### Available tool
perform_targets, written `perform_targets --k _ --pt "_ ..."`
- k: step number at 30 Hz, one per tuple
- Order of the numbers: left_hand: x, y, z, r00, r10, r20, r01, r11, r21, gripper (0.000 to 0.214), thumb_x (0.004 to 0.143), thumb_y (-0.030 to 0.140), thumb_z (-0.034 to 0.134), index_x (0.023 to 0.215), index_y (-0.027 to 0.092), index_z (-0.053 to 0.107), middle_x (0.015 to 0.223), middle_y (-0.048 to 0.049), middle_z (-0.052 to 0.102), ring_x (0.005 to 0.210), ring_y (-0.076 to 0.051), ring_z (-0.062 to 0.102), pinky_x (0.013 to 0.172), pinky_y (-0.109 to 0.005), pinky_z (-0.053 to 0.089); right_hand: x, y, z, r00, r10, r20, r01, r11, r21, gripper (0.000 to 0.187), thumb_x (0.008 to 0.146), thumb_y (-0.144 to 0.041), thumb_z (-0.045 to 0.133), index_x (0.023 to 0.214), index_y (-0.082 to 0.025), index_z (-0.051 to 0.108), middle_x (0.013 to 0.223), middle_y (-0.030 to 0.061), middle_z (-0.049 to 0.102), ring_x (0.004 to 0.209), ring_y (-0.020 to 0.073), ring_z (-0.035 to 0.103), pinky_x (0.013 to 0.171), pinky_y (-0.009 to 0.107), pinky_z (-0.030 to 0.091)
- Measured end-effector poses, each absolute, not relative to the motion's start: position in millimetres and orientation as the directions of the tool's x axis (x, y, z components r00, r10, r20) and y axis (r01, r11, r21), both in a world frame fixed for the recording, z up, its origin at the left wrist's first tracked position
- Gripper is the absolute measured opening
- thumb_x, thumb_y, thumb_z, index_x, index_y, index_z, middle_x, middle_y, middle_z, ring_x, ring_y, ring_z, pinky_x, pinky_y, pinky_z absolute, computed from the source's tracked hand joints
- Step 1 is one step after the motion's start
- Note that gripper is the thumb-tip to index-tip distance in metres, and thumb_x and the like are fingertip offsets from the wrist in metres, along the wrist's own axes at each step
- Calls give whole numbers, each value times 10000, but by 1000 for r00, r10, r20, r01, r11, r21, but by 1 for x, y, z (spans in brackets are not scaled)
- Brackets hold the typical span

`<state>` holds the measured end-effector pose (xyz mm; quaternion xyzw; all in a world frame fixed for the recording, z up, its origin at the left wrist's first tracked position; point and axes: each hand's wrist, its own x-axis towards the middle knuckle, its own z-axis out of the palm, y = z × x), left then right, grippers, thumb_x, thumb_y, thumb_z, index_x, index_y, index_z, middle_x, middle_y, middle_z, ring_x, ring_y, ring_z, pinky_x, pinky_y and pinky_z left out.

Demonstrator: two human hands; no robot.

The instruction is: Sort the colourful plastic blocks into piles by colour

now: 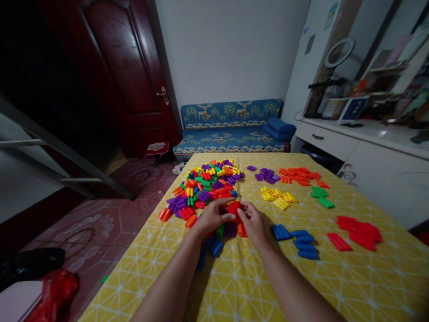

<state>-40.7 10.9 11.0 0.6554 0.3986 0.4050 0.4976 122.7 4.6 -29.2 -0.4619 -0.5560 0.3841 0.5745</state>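
Observation:
Both hands meet at the near right side of a mixed pile of plastic building pieces [204, 183]. A red plastic piece [233, 207] sits between them. My left hand [214, 214] curls over its left side, fingers bent and thumb toward it. My right hand [251, 219] pinches it from the right. Under and in front of the hands lie a purple piece [229, 230], an orange piece [241, 230] and several blue pieces [213, 246]. The fingers partly cover the red piece.
Sorted on the yellow tablecloth [234, 286] are purple [267, 175], orange [298, 175], yellow [278, 197], green [321, 197], blue [303, 243] and red pieces [362, 231]. Beyond stands a blue patterned sofa [231, 125]; a white cabinet [378, 170] flanks the right.

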Motion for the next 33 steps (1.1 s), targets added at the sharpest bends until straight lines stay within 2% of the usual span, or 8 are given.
perform_targets --k 2,6,12,16,20,23,28,33 --pt "-41 8 12 396 908 133 103 -188 977 696 683 375 805 1303 135 598 812 -41 685 657 -137 569 606 -232 448 124 5 -30 86 956 281 71 276 -959 311 808 -403 596 1035 -194 630 1032 102 720 938 236 688 823 367 560" --pt "-41 6 12 365 917 159 108 -211 971 510 752 331 735 1210 124 650 801 -41 677 661 -135 569 605 -229 450 126 -2 -22 50 955 294 116 287 -951 283 867 -429 543 1009 -210 652 1022 80 726 946 225 684 811 340 557" --pt "-43 7 9 303 922 240 211 -310 927 322 778 207 660 1090 130 676 905 -67 703 805 -181 633 686 -246 497 123 -14 -11 -55 980 190 116 195 -974 421 820 -505 635 1137 -230 623 835 24 724 726 186 688 620 286 557" --pt "-45 9 7 294 913 283 242 -358 902 351 765 120 615 1110 145 674 1030 -84 709 899 -197 649 770 -264 510 120 -14 -12 -29 976 217 90 218 -972 430 763 -457 701 1128 -243 623 839 22 723 768 200 692 684 314 569" --pt "-46 11 4 225 920 321 286 -378 881 406 790 130 590 1190 168 648 1097 -80 701 854 -174 636 744 -254 505 119 -9 -16 -7 977 213 30 213 -977 423 702 -391 737 1081 -233 637 964 48 705 829 204 686 720 326 577" --pt "-46 10 7 174 932 318 332 -360 872 425 784 113 570 1199 162 650 1067 -72 704 801 -151 620 715 -235 495 120 -9 -17 27 959 282 95 278 -956 330 681 -365 739 963 -204 676 1058 83 658 909 213 666 751 325 575" --pt "-47 8 12 123 942 312 436 -334 836 417 773 109 560 1169 166 677 904 -37 696 741 -142 597 658 -219 477 122 -14 -11 68 927 370 244 344 -907 185 728 -355 705 830 -204 672 936 63 665 864 208 647 739 313 547" --pt "-48 10 7 159 934 319 531 -353 770 391 783 135 578 1159 177 677 967 -52 705 783 -160 622 701 -246 500 130 -14 -4 211 945 251 129 228 -965 270 765 -401 656 930 -188 640 827 44 702 722 192 643 653 305 521"
